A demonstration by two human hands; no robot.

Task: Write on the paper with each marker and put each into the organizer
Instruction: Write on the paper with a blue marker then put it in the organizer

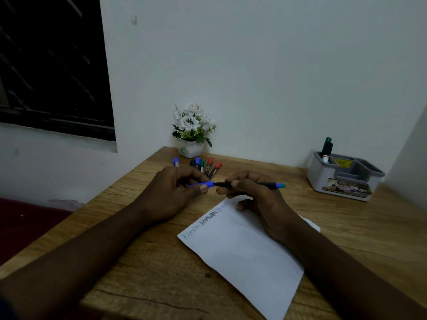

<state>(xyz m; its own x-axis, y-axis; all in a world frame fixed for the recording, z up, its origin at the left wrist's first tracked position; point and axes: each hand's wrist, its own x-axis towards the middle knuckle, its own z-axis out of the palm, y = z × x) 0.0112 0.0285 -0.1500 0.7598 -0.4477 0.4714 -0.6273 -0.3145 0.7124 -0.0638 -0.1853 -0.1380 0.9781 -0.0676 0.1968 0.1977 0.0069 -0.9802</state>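
Note:
My right hand point(250, 192) holds a black marker point(261, 185) with a blue end, lying level above the white paper point(242, 252). My left hand point(175, 190) pinches the marker's blue cap point(206, 184) at its left tip; whether the cap is fully seated is hard to tell. The paper carries three short written words along its upper left edge. Several more markers point(203, 166) with blue, green, black and red caps lie behind my hands. The grey organizer point(342, 179) stands at the right with a green marker point(327, 148) and another upright inside it.
A small white pot of white flowers point(193, 132) stands against the wall behind the loose markers. The wooden table point(143, 262) ends at the left above a dark red surface point(27, 227). A dark window fills the upper left.

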